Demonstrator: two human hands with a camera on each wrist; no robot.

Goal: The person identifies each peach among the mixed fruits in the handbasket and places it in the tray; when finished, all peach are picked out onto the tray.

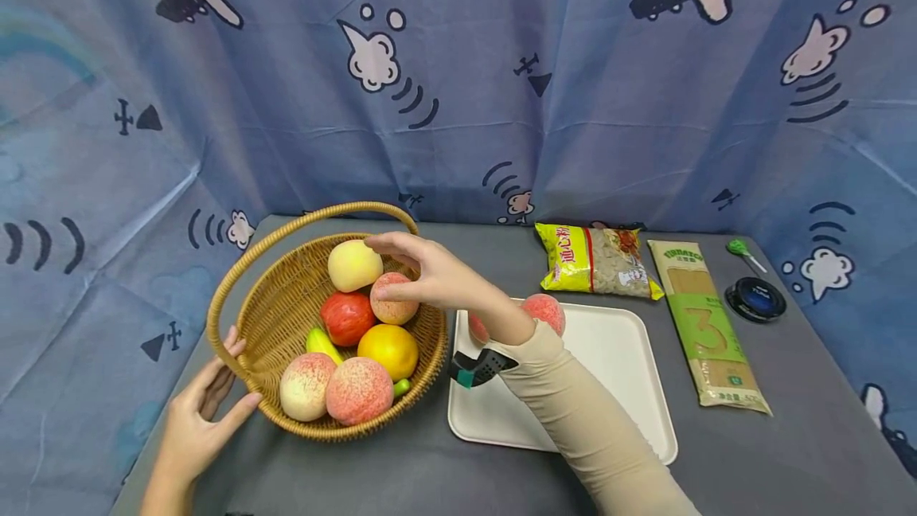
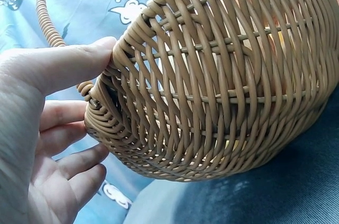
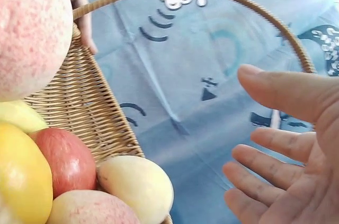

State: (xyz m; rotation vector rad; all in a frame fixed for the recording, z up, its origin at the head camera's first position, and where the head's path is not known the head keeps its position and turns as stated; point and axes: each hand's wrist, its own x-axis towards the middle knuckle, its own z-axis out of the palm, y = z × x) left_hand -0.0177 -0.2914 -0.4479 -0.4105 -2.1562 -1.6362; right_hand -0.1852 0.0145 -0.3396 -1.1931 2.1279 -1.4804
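Note:
A wicker basket [image 1: 279,301] with an arched handle [image 1: 236,265] holds a pale yellow fruit [image 1: 354,265], a red apple [image 1: 347,318], an orange [image 1: 389,352], a banana [image 1: 324,345] and several peaches [image 1: 360,391]. At its left side, my left hand [image 1: 189,420] grips the rim by the handle's foot, thumb [image 2: 98,54] on one side and fingers [image 2: 82,168] on the other. Above the basket's right back edge is my right hand [image 1: 437,273], fingers loosely spread and holding nothing. In the head view it overlaps one peach [image 1: 394,299]; the right wrist view shows a bare palm [image 3: 318,181].
Right of the basket, a white tray [image 1: 616,373] bears two pinkish fruits [image 1: 544,313], partly behind my right forearm. Farther right lie a yellow food bag [image 1: 598,259], a long green-labelled packet [image 1: 709,325], a green lollipop [image 1: 738,247] and a round black case [image 1: 755,299]. A patterned curtain hangs behind.

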